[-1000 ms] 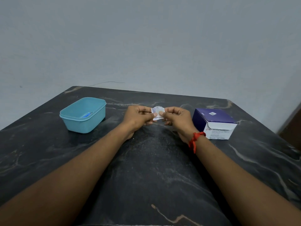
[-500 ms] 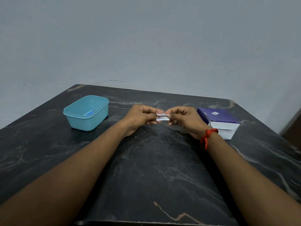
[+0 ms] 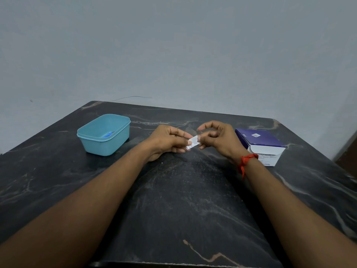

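Observation:
A small white paper packet [image 3: 193, 143] with printed text hangs just above the dark marble table [image 3: 183, 200], near its middle. My left hand [image 3: 168, 141] pinches the packet's left end between thumb and fingers. My right hand [image 3: 218, 138] pinches the right end with thumb and forefinger, its other fingers curled and raised. A red thread is tied round my right wrist. What the packet holds is hidden.
A teal plastic tub [image 3: 105, 134] stands at the left with a small blue item [image 3: 109, 134] inside. A purple and white cardboard box [image 3: 260, 146] sits at the right, just beyond my right wrist. A grey wall rises behind the table's far edge.
The packet has turned from flat and facing me to a tilted strip. My right hand's fingers have lifted and spread apart. Both hands stay close together over the table's middle.

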